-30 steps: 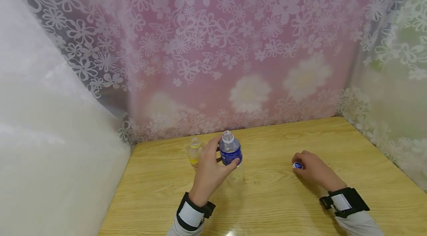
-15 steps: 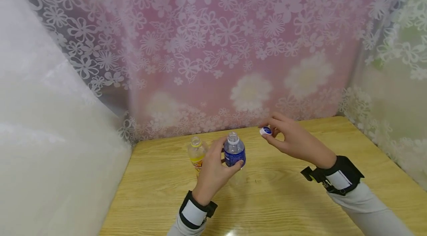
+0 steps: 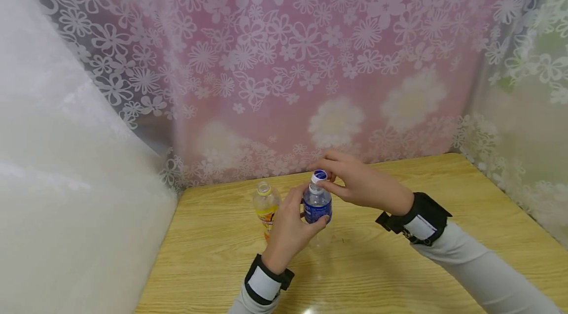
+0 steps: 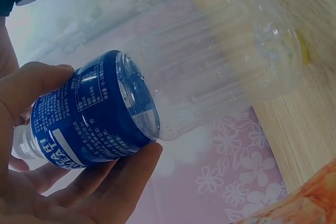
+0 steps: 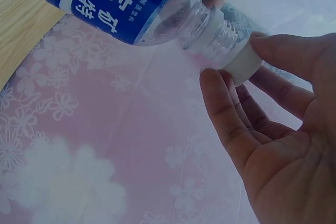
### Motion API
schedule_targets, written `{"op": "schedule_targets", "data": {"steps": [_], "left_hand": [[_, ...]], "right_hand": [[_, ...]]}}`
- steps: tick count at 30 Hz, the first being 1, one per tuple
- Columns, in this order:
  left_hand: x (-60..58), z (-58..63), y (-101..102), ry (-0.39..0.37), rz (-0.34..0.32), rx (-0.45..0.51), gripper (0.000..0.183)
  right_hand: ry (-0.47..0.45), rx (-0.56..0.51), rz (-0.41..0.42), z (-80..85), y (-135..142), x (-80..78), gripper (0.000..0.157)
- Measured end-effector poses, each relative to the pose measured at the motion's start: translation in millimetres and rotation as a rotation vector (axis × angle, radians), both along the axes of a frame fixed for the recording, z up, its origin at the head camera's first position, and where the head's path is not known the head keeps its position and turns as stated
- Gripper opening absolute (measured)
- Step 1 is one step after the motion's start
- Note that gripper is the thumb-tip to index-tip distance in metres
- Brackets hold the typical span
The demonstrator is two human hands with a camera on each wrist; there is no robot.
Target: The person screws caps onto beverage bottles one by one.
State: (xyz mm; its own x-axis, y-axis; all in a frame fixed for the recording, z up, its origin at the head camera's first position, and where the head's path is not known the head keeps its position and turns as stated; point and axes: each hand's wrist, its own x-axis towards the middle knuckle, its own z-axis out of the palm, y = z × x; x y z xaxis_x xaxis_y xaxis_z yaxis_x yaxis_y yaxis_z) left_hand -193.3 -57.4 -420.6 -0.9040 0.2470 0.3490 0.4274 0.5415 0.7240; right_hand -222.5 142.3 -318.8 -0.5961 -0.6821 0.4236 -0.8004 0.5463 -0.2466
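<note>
My left hand [image 3: 288,230] grips a clear plastic bottle [image 3: 317,205] round its blue label, thumb on one side and fingers on the other. The bottle stands upright over the wooden table, its lower part transparent in the left wrist view. Between thumb and fingers my right hand [image 3: 355,178] pinches a white bottle cap [image 3: 319,176] with a blue top. The cap sits right at the mouth of the bottle, and threads of the neck [image 5: 228,35] show below it in the right wrist view.
A second clear bottle [image 3: 265,203] with a yellow neck ring and a yellow-orange label stands uncapped just left of my left hand. Behind the wooden table [image 3: 199,255] hangs a pink flowered curtain [image 3: 266,82]. A pale sheet [image 3: 80,181] closes off the left side.
My right hand has lifted the cap off the table area at the right and carried it left to the bottle's mouth. The left hand and bottle have shifted slightly right.
</note>
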Motion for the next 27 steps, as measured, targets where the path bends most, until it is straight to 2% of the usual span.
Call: {"op": "schedule_targets", "data": {"steps": [12, 16, 24, 27], "left_hand": [[3.1, -1.7, -2, 0.028, -0.009, -0.014, 0.077], [3.7, -3.3, -2, 0.033, -0.01, -0.013, 0.077], [5.0, -5.1, 1, 0.051, 0.013, -0.04, 0.078], [5.7, -6.1, 3, 0.061, 0.026, -0.056, 0.077]], "right_hand": [[-0.025, 0.011, 0.01, -4.8, -7, 2.1, 0.026], [-0.04, 0.009, -0.015, -7.4, -8, 2.7, 0.023], [-0.014, 0.011, -0.09, -12.7, -11, 4.7, 0.021], [-0.001, 0.02, -0.139, -14.4, -12, 6.3, 0.027]]}}
